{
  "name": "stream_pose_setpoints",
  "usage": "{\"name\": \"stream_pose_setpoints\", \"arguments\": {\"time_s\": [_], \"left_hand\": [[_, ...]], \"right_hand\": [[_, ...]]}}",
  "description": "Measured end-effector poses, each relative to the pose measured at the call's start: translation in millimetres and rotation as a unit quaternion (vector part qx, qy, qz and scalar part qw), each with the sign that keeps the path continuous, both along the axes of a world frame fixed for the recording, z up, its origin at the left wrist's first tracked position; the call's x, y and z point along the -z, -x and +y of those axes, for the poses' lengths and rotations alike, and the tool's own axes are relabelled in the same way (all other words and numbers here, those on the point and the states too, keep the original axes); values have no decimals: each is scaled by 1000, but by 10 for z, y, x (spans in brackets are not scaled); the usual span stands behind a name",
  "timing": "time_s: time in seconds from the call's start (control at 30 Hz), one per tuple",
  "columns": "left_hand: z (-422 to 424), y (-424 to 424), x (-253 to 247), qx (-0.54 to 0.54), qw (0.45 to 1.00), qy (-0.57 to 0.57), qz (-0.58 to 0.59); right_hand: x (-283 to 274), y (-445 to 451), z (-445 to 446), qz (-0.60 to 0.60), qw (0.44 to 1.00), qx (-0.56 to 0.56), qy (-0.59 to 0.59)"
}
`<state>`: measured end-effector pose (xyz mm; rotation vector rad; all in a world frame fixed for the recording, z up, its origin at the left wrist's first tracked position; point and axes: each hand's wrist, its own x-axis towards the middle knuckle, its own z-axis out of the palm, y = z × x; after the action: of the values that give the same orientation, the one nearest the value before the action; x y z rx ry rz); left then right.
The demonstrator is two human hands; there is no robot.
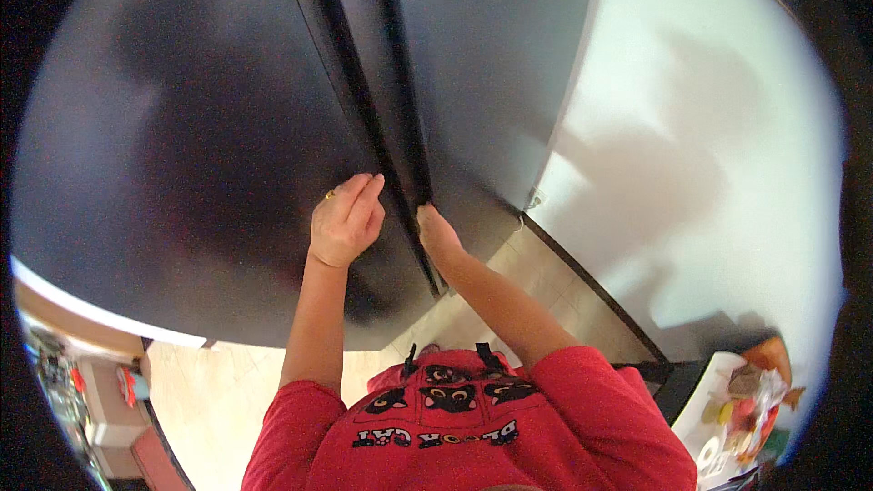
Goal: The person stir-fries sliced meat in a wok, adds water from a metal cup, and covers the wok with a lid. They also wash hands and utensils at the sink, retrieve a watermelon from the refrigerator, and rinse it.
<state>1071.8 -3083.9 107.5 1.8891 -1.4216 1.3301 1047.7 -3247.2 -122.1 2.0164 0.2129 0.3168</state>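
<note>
Tall dark grey door panels, apparently of a refrigerator, stand right before me. The left door (225,150) is glossy and shows a dark reflection. Two long black edge strips (354,82) run down between it and the right door (505,68). My left hand (346,221), with a ring on one finger, is in front of the left door. Its fingers are bunched together, tips by the black strip, and no object shows in them. Lower on the right strip is my right hand (438,235), its fingers hooked behind the black edge and hidden.
To the right is a pale wall (682,218) with shadows and a socket (537,198) with a plug. A white surface (709,382) at lower right bears several items, some in clear plastic. Beige floor tiles (218,382) lie below. Cluttered shelving (61,382) stands at lower left.
</note>
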Motion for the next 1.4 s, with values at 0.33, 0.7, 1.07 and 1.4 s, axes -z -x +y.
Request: {"name": "stream_pose_setpoints", "arguments": {"time_s": [0.33, 0.7, 1.07, 1.4], "left_hand": [[250, 430, 397, -38, 979, 90, 180], [568, 759, 1982, -148, 868, -146, 451], [1822, 1043, 3107, -270, 471, -462, 702], [1902, 1394, 3133, -264, 422, -313, 809]], "right_hand": [[-383, 1916, -966, 173, 911, -99, -361], [-359, 3359, -3382, -119, 467, 211, -850], [-143, 2654, -4671, -433, 3, -58, -899], [425, 2255, -4710, -494, 39, 76, -866]]}}
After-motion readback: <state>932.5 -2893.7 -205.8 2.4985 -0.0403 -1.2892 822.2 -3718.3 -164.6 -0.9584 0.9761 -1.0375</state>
